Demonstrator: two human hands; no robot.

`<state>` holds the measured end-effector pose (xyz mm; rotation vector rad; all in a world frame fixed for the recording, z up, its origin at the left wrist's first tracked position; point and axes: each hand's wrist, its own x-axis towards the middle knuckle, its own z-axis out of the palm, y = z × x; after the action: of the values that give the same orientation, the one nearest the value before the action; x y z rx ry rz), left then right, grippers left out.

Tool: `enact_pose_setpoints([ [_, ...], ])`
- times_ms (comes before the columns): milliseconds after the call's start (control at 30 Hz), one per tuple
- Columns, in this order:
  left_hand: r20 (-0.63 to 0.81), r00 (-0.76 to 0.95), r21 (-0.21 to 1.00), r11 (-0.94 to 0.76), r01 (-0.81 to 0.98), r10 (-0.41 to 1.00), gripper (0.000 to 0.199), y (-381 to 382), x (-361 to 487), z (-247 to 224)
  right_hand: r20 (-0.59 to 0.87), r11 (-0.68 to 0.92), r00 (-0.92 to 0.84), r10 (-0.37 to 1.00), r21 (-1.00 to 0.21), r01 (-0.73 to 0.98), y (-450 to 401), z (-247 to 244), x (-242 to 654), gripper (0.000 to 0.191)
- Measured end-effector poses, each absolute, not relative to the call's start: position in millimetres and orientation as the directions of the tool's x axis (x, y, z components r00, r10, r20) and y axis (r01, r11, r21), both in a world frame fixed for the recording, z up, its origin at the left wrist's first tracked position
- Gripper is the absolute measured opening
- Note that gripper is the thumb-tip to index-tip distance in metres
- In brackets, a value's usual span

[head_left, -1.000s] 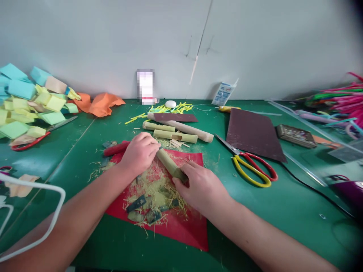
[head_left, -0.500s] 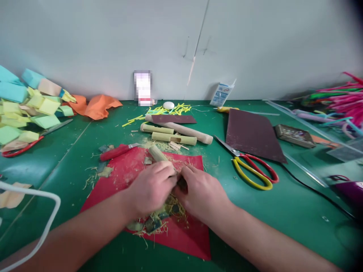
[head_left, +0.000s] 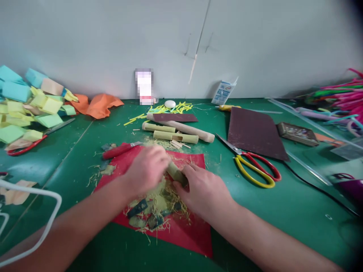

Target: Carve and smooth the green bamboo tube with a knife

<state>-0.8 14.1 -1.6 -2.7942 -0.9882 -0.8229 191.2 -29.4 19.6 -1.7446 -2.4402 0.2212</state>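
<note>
A short piece of bamboo tube is held slantwise above a red sheet. My right hand grips its near end, fingers closed round it. My left hand, smeared by motion, is curled over the tube's far end; whether anything lies under those fingers is hidden. Below the hands, shavings and dark green scraps cover the sheet. A red-handled knife lies by the sheet's far left edge, beyond my left hand.
Two cut bamboo tubes and a longer pale stick lie farther back. On the right are scissors, brown sandpaper and a small metal box. Folded paper pieces crowd the left. A white wire frame stands near-left.
My left hand has moved up and away along the tube, from beside my right hand to the far end, baring the tube's middle. My right hand has stayed almost in place.
</note>
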Motion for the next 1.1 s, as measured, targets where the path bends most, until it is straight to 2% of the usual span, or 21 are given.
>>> enact_pose_setpoints([
  [100,0.446,0.715,0.140,-0.831,0.538,0.539,0.022,15.5,-0.7,-0.5,0.012,0.328,-0.332,0.943,-0.197,0.924,-29.2,21.0,191.1,0.015],
  [200,0.577,0.560,0.079,-0.723,0.686,0.594,0.020,15.9,-1.5,-0.3,0.018,0.315,-0.318,0.948,-0.185,0.931,-29.6,22.6,191.0,0.017],
  [333,0.456,0.689,0.152,-0.813,0.563,0.562,0.022,10.7,0.6,-1.5,0.013,0.337,-0.340,0.940,-0.179,0.924,-29.9,23.0,191.6,0.017],
  [367,0.478,0.701,0.132,-0.832,0.538,0.529,0.021,10.1,0.5,-1.6,0.014,0.338,-0.341,0.940,-0.178,0.924,-29.8,23.1,191.7,0.017],
  [467,0.583,0.550,0.102,-0.725,0.681,0.598,0.019,9.6,-0.1,-1.0,0.010,0.327,-0.330,0.944,-0.175,0.929,-29.3,23.9,191.8,0.018],
  [500,0.577,0.549,0.111,-0.724,0.681,0.605,0.019,8.9,0.3,-0.7,0.006,0.324,-0.328,0.945,-0.176,0.929,-29.1,24.3,191.8,0.017],
  [600,0.473,0.681,0.173,-0.816,0.551,0.560,0.020,6.8,1.8,0.1,-0.010,0.323,-0.330,0.944,-0.185,0.928,-28.7,24.9,191.8,0.016],
  [667,0.497,0.676,0.119,-0.815,0.567,0.543,0.021,8.4,0.5,-0.3,-0.001,0.322,-0.328,0.945,-0.182,0.929,-28.6,24.3,192.0,0.017],
  [733,0.578,0.565,0.073,-0.727,0.683,0.589,0.020,11.6,-2.0,-1.6,0.012,0.326,-0.328,0.944,-0.172,0.930,-28.6,23.1,192.4,0.018],
  [867,0.483,0.664,0.119,-0.795,0.595,0.570,0.024,15.5,-5.5,-3.9,0.027,0.351,-0.352,0.936,-0.178,0.919,-28.6,21.2,193.9,0.017],
  [900,0.492,0.691,0.098,-0.822,0.561,0.530,0.023,16.0,-5.8,-3.8,0.030,0.354,-0.354,0.935,-0.182,0.917,-28.6,21.2,194.2,0.018],
  [1000,0.563,0.560,0.067,-0.709,0.702,0.608,0.021,14.0,-3.8,-2.3,0.025,0.347,-0.349,0.937,-0.180,0.920,-28.2,22.1,194.5,0.019],
  [1100,0.481,0.638,0.130,-0.769,0.626,0.601,0.023,8.4,1.8,-2.1,0.014,0.345,-0.349,0.937,-0.190,0.919,-27.8,23.3,194.1,0.017],
])
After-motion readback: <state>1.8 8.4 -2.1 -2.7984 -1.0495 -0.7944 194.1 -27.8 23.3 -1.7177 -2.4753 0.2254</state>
